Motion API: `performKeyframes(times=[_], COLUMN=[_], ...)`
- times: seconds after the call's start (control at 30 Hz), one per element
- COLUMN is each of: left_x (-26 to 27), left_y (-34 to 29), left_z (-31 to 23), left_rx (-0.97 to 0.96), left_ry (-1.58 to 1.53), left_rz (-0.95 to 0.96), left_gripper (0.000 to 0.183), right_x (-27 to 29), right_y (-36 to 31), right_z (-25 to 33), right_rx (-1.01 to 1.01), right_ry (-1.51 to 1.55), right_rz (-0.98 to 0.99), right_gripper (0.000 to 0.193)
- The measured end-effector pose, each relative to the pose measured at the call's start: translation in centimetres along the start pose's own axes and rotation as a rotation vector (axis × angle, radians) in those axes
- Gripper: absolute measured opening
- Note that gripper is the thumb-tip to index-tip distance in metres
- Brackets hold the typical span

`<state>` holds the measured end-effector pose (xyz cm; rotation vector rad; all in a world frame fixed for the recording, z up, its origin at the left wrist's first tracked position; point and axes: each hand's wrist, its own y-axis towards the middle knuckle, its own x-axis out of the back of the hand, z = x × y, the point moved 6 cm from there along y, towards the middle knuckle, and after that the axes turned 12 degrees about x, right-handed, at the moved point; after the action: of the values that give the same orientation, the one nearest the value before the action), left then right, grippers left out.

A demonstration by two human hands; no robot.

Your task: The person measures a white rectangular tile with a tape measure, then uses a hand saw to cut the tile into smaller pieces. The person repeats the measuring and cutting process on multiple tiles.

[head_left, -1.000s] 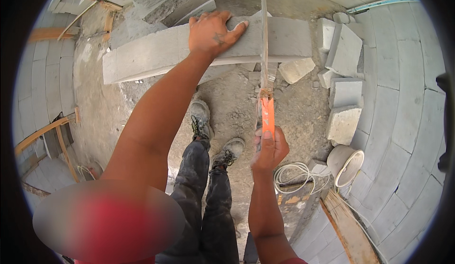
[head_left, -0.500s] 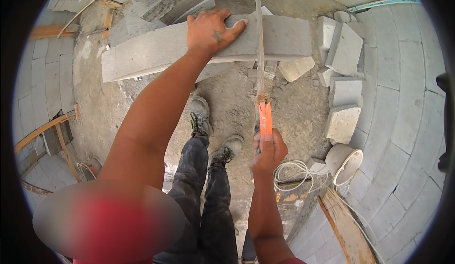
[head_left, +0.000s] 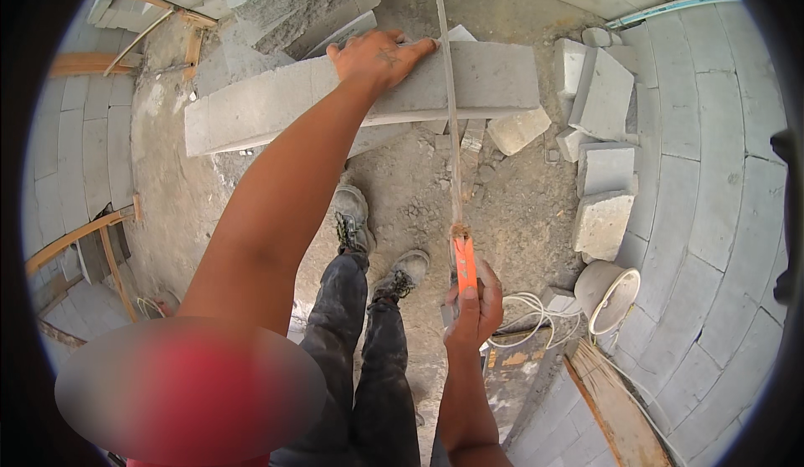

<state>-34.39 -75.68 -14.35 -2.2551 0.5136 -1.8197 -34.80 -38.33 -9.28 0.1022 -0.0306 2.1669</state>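
- Left hand (head_left: 378,55): spread flat, palm down, on the top face of a long grey block (head_left: 276,107), pressing it steady; fingers reach over the far edge.
- Right hand (head_left: 471,308): closed around the orange handle of a hand saw (head_left: 463,264), thumb laid along the grip.
- Saw blade (head_left: 446,90): long and narrow, running away from the handle and crossing the block just right of the left hand, roughly square to its length.
- Block: lies across loose rubble on the dusty floor (head_left: 419,190), ahead of the person's boots (head_left: 352,220).
- Step in hand, as judged: sawing through the block, the cut line lying near its right third.
- Next move, as judged: a straight stroke along the same line, with firm downward pressure from the left hand so the block does not rock.
- Nearby: cut block pieces (head_left: 603,165) stacked to the right, a white bucket (head_left: 609,293), coiled white cord (head_left: 528,316).
- Against the earlier frames: the handle sits lower and nearer the body, so the saw has been drawn back; the left hand and block keep their place.
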Motion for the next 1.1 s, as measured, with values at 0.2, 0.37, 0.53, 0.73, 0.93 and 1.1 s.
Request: performKeyframes(times=[0.2,0.37,0.53,0.73,0.93,1.1], left_x=[0.2,0.1,0.4,0.3,0.1,0.3], left_y=[-0.6,-0.7,-0.9,-0.8,-0.8,-0.6], left_z=[-0.3,-0.3,-0.4,-0.4,-0.4,-0.5], left_rx=[-0.018,-0.026,-0.053,-0.050,-0.065,-0.074], left_ry=[0.025,0.019,0.022,0.031,0.057,0.035], left_rz=[-0.070,-0.089,-0.143,-0.119,-0.151,-0.144], left_gripper=[0.083,0.082,0.079,0.077,0.076,0.076], right_x=[-0.1,-0.1,-1.1,-1.8,-1.8,-2.1], right_y=[0.9,1.6,2.8,2.7,2.9,4.8], right_z=[1.4,2.3,2.1,2.0,4.0,3.2], right_rx=[0.042,0.048,-0.014,-0.016,0.092,-0.001], right_ry=[0.033,0.015,-0.059,-0.062,-0.017,-0.075], right_rz=[0.017,0.018,0.028,-0.018,0.045,0.051], right_gripper=[0.036,0.035,0.037,0.037,0.034,0.037])
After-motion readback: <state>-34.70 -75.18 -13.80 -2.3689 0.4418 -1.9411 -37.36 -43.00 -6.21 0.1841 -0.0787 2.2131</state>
